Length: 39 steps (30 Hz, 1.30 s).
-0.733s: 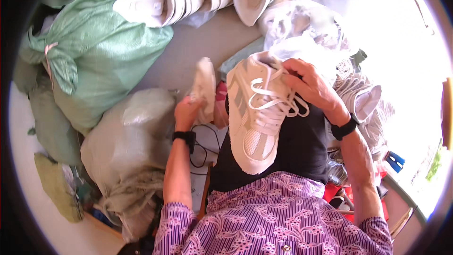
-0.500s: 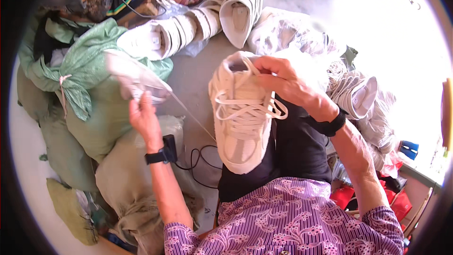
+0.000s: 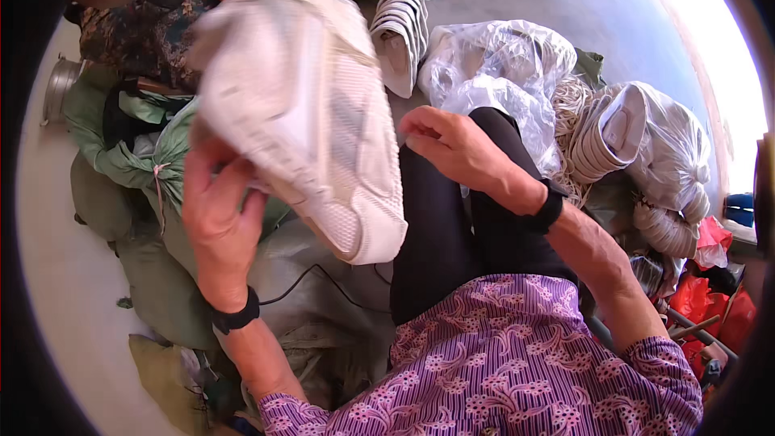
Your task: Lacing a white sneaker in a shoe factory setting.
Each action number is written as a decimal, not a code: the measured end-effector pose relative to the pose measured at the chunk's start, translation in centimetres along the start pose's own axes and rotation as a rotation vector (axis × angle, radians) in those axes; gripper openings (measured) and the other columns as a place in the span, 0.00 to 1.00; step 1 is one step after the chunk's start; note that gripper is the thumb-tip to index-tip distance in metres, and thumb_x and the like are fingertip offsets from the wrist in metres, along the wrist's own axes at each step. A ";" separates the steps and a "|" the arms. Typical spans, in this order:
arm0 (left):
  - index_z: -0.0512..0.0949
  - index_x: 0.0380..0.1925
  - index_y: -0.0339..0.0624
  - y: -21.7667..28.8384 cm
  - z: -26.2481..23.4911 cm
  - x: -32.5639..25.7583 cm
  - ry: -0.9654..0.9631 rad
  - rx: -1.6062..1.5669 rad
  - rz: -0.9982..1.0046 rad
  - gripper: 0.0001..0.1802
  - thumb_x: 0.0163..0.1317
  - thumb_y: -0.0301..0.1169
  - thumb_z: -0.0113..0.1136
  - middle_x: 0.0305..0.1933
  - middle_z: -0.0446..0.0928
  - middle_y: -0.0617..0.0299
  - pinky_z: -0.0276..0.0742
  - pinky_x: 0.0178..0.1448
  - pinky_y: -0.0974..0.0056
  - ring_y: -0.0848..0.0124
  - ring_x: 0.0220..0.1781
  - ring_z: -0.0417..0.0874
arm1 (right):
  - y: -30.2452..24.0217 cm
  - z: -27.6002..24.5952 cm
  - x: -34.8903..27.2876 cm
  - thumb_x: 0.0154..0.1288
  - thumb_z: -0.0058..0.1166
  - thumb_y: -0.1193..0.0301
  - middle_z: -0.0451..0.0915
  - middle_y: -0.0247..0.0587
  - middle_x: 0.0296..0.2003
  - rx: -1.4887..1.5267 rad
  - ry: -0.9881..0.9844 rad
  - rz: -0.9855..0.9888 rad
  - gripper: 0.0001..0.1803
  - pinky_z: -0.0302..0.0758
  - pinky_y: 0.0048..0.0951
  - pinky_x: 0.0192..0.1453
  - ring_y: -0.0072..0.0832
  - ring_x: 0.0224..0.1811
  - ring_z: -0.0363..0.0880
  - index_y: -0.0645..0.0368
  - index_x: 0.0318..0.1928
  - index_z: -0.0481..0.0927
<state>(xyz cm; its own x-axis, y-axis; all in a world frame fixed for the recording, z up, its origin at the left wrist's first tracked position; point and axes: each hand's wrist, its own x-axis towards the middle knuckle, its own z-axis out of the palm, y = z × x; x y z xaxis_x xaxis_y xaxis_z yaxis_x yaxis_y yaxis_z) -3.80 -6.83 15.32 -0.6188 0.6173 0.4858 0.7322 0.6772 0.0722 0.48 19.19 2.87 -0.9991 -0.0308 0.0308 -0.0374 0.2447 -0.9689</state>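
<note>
A white sneaker [image 3: 311, 121] fills the upper middle of the view, raised and tilted, its blurred sole side turned toward the camera. The left hand [image 3: 218, 214] clutches it from below, fingers closed on its lower edge. The right hand [image 3: 448, 145] rests loosely curled on the black-clad knee [image 3: 452, 226], just right of the shoe and holding nothing. Behind it lie crumpled clear plastic bags [image 3: 492, 64] and a stack of white shoe soles [image 3: 401, 32]. Green woven sacks [image 3: 153, 169] sit at the left, red plastic bags [image 3: 710, 299] at the lower right.
</note>
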 end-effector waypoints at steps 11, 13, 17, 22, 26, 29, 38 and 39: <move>0.70 0.24 0.36 5.5 13.8 0.5 -0.560 -0.415 0.298 0.08 0.40 0.22 0.55 0.33 0.69 0.54 0.73 0.44 0.58 0.55 0.38 0.72 | 1.4 -1.4 -6.3 0.58 0.50 0.78 0.74 0.46 0.31 -0.312 0.154 -0.116 0.11 0.72 0.41 0.38 0.46 0.35 0.76 0.62 0.42 0.73; 0.75 0.32 0.37 5.6 15.3 1.1 -0.454 -0.610 0.291 0.10 0.46 0.24 0.57 0.39 0.73 0.54 0.74 0.46 0.60 0.57 0.39 0.74 | 2.8 -1.0 -6.0 0.57 0.49 0.78 0.74 0.45 0.31 -0.336 0.154 -0.122 0.11 0.72 0.41 0.39 0.44 0.37 0.77 0.61 0.42 0.74; 0.77 0.41 0.40 4.7 18.3 0.1 -0.156 -0.558 -0.081 0.14 0.59 0.36 0.61 0.43 0.74 0.54 0.73 0.47 0.59 0.63 0.40 0.75 | 3.9 -0.4 -6.2 0.53 0.51 0.78 0.76 0.41 0.32 -0.567 -0.014 -0.186 0.08 0.68 0.39 0.43 0.38 0.42 0.77 0.59 0.36 0.76; 0.77 0.39 0.38 5.2 20.8 -1.6 -0.283 -0.489 -0.149 0.14 0.57 0.36 0.62 0.40 0.74 0.55 0.71 0.43 0.61 0.63 0.37 0.74 | 4.2 -0.2 -7.2 0.49 0.53 0.77 0.78 0.39 0.30 -0.638 -0.211 -0.157 0.05 0.67 0.38 0.44 0.36 0.40 0.79 0.58 0.29 0.78; 0.76 0.37 0.38 5.9 20.3 -2.4 -0.325 -0.522 -0.207 0.12 0.59 0.34 0.59 0.42 0.73 0.52 0.69 0.50 0.56 0.56 0.42 0.74 | 4.7 -1.2 -7.8 0.49 0.54 0.74 0.76 0.36 0.23 -0.582 -0.306 -0.192 0.03 0.70 0.37 0.36 0.36 0.33 0.79 0.55 0.22 0.75; 0.75 0.42 0.34 3.5 20.9 -4.3 -0.367 -0.624 -0.351 0.13 0.65 0.33 0.54 0.45 0.73 0.52 0.70 0.53 0.60 0.59 0.47 0.74 | 4.3 -4.2 -8.3 0.53 0.53 0.74 0.80 0.44 0.29 -0.277 -0.094 -0.151 0.03 0.75 0.39 0.38 0.41 0.36 0.81 0.58 0.28 0.79; 0.73 0.47 0.33 2.7 22.6 -4.1 -0.392 -0.654 -0.370 0.15 0.70 0.34 0.49 0.47 0.73 0.55 0.67 0.57 0.63 0.65 0.49 0.73 | 27.5 -14.9 -20.7 0.54 0.54 0.68 0.81 0.50 0.27 -0.415 0.413 0.728 0.10 0.76 0.35 0.39 0.40 0.31 0.81 0.60 0.33 0.82; 0.73 0.48 0.32 2.8 22.4 -4.0 -0.398 -0.633 -0.370 0.16 0.71 0.34 0.47 0.48 0.72 0.55 0.67 0.58 0.63 0.65 0.51 0.72 | 29.3 -14.7 -22.1 0.53 0.54 0.68 0.81 0.50 0.27 -0.400 0.403 0.797 0.10 0.76 0.35 0.39 0.41 0.31 0.81 0.60 0.33 0.83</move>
<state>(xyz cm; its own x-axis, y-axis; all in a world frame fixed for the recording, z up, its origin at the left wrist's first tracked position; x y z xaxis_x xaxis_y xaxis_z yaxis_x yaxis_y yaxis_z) -5.66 1.57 -5.95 -0.8182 0.5750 -0.0009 0.4098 0.5843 0.7005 21.09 41.33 -22.57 -0.6648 0.6014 -0.4432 0.7215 0.3632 -0.5895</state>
